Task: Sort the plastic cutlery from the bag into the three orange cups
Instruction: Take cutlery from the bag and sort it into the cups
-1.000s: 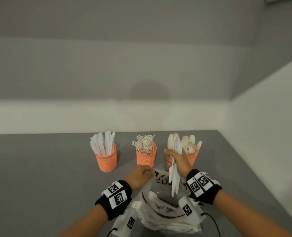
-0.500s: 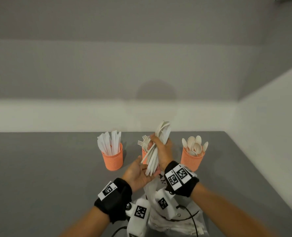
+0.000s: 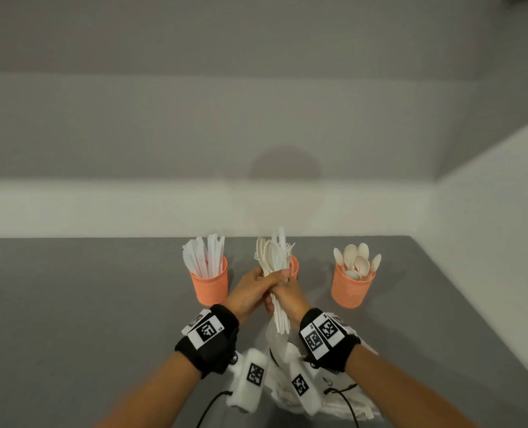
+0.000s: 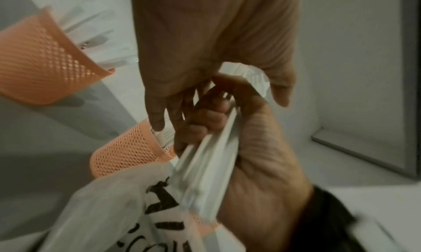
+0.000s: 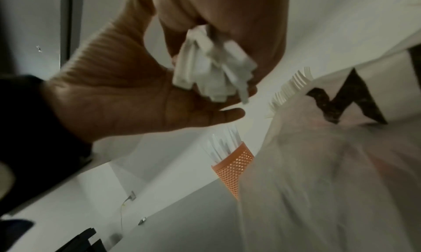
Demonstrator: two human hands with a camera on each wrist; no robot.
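Observation:
Three orange mesh cups stand in a row: the left cup holds knives, the middle cup holds forks and is mostly hidden behind my hands, and the right cup holds spoons. A mixed bundle of white cutlery stands upright in front of the middle cup. My right hand grips its handles. My left hand holds it higher up, thumb across the front. The white printed bag lies crumpled under my wrists.
The grey table meets a white wall at the back and on the right. Bare tabletop lies left of the knife cup and right of the spoon cup. In the right wrist view the bag hides most of the fork cup.
My right hand carried the bundle left, from the spoon cup to in front of the fork cup. My left hand let go of the bag and rose to take hold of the bundle.

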